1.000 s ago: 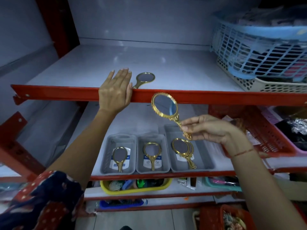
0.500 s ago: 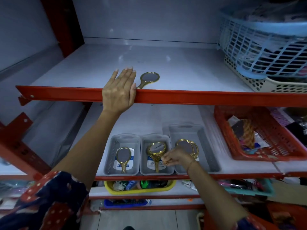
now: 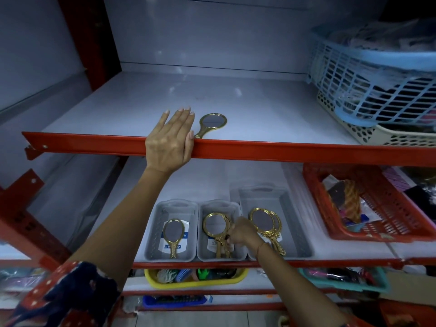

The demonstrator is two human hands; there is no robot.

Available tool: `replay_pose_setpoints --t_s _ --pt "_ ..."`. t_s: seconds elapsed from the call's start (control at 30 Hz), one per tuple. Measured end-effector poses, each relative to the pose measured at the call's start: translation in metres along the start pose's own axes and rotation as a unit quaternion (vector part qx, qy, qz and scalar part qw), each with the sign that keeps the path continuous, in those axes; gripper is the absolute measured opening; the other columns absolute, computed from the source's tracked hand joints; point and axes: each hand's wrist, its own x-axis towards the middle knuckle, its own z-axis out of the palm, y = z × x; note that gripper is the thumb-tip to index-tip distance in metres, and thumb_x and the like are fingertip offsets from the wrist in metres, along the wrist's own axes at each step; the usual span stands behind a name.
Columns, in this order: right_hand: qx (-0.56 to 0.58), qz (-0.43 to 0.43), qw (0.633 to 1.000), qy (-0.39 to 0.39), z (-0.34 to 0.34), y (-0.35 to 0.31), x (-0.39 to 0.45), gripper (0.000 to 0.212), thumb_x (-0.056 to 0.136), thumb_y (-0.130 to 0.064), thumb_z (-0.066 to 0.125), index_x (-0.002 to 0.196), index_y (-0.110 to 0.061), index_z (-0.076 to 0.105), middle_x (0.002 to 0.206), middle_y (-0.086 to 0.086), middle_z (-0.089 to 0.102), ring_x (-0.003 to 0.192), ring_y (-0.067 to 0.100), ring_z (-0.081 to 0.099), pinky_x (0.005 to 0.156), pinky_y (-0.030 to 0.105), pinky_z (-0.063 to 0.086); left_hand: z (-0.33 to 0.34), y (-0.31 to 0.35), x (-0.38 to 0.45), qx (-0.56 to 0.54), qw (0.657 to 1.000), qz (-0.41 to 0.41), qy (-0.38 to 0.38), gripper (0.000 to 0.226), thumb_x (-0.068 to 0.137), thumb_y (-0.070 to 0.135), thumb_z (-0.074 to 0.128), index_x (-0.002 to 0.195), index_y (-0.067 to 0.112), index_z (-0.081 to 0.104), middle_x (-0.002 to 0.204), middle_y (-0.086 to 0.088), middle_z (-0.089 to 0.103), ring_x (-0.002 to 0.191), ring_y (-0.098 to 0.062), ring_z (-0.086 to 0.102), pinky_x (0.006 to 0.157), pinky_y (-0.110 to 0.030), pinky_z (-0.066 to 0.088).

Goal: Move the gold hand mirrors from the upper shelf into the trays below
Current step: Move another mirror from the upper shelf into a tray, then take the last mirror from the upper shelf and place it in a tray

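Observation:
One gold hand mirror (image 3: 212, 121) lies on the upper shelf (image 3: 283, 151) near its red front edge. My left hand (image 3: 168, 140) rests flat on that edge, just left of the mirror's handle, holding nothing. Below stand three grey trays. The left tray (image 3: 174, 204) holds one mirror (image 3: 173, 232). The right tray (image 3: 295, 220) holds two stacked mirrors (image 3: 262, 219). My right hand (image 3: 243, 233) is down in the middle tray (image 3: 218, 204), fingers pinched on the handle of a mirror (image 3: 215, 224) lying on top of another one.
A light blue basket (image 3: 368, 79) sits in a cream basket (image 3: 401, 135) at the upper shelf's right end. A red basket (image 3: 389, 208) of small goods stands right of the grey trays. A yellow tray (image 3: 195, 283) with combs sits one shelf lower.
My right hand carried a gold mirror down from in front of the upper shelf and laid it in the middle tray. My left hand has stayed on the shelf edge.

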Motion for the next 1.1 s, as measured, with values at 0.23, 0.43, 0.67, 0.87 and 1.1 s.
replay_pose_setpoints --t_s 0.23,0.43,0.67,0.87,1.1 --pt "0.12 -0.095 0.988 0.034 -0.085 -0.032 -0.048 0.024 0.077 -0.005 0.066 0.098 0.001 0.074 0.104 0.013 0.075 0.093 0.024 0.071 0.09 0.04 0.057 -0.008 -0.003 0.003 -0.001 0.998 0.003 -0.063 0.049 0.103 0.027 0.029 0.131 0.0 0.058 0.137 -0.017 0.058 0.129 -0.027 0.056 0.11 -0.042 0.042" --pt "0.268 -0.175 0.947 0.03 -0.159 -0.087 -0.117 0.029 0.08 -0.003 0.072 0.109 0.001 0.07 0.105 0.019 0.073 0.096 0.023 0.07 0.087 0.03 0.057 -0.025 -0.036 -0.001 0.007 0.988 -0.062 -0.141 0.061 0.104 0.037 0.017 0.141 -0.002 0.045 0.148 -0.02 0.045 0.14 -0.031 0.041 0.118 -0.049 0.03" --pt "0.252 -0.128 0.939 0.195 -0.197 -0.15 -0.096 0.013 0.074 -0.015 0.073 0.076 -0.003 0.074 0.08 0.015 0.076 0.079 0.027 0.074 0.076 0.034 0.06 -0.034 -0.074 -0.015 0.019 0.98 -0.079 -0.182 0.065 0.104 0.038 0.014 0.138 -0.005 0.048 0.144 -0.022 0.049 0.138 -0.031 0.045 0.117 -0.047 0.033" --pt "-0.004 -0.05 0.959 0.279 -0.183 -0.188 -0.068 0.05 0.073 -0.055 0.069 0.086 -0.008 0.055 0.086 0.005 0.052 0.083 0.023 0.048 0.065 0.027 0.036 -0.033 -0.076 -0.016 0.007 0.984 -0.055 -0.168 0.06 0.104 0.035 0.018 0.132 -0.004 0.055 0.138 -0.02 0.057 0.13 -0.029 0.054 0.113 -0.041 0.035" --pt "-0.001 0.0 0.972 0.235 -0.183 -0.205 -0.057 0.023 0.067 -0.021 0.073 0.06 -0.011 0.054 0.069 0.004 0.063 0.068 0.022 0.06 0.05 0.021 0.042 -0.038 -0.076 -0.013 0.001 0.985 -0.045 -0.167 0.062 0.104 0.035 0.017 0.131 -0.005 0.056 0.137 -0.021 0.057 0.13 -0.03 0.055 0.113 -0.041 0.03"
